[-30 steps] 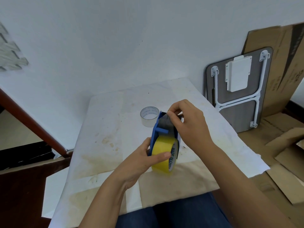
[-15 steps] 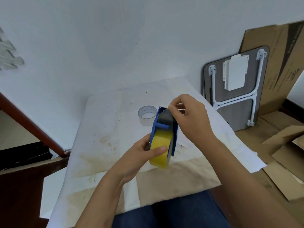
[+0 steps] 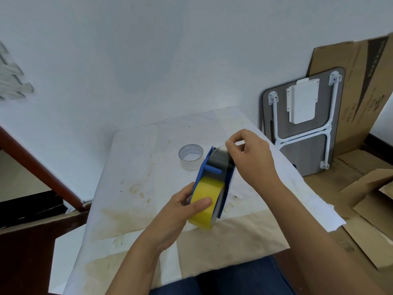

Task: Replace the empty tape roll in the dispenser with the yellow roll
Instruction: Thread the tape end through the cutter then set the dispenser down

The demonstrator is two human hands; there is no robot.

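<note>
The blue tape dispenser [image 3: 214, 169] is held above the table with the yellow roll [image 3: 205, 204] seated in its near end. My left hand [image 3: 180, 211] grips the dispenser and roll from the left, thumb pressed on the yellow tape. My right hand [image 3: 251, 154] pinches the free end of the tape at the dispenser's far top edge, where the strip lies over the grey front part. The empty clear roll [image 3: 190, 159] stands on the table just behind the dispenser.
The table [image 3: 131, 188] is covered with stained white paper and stands against a white wall. A folded grey table [image 3: 302, 124] and cardboard sheets [image 3: 361, 86] lean at the right. Flattened cardboard [image 3: 365, 199] lies on the floor. A brown rail [image 3: 42, 167] runs at left.
My right hand has pulled the tape end a little further up past the dispenser's far edge. My left hand keeps its hold on the roll and dispenser.
</note>
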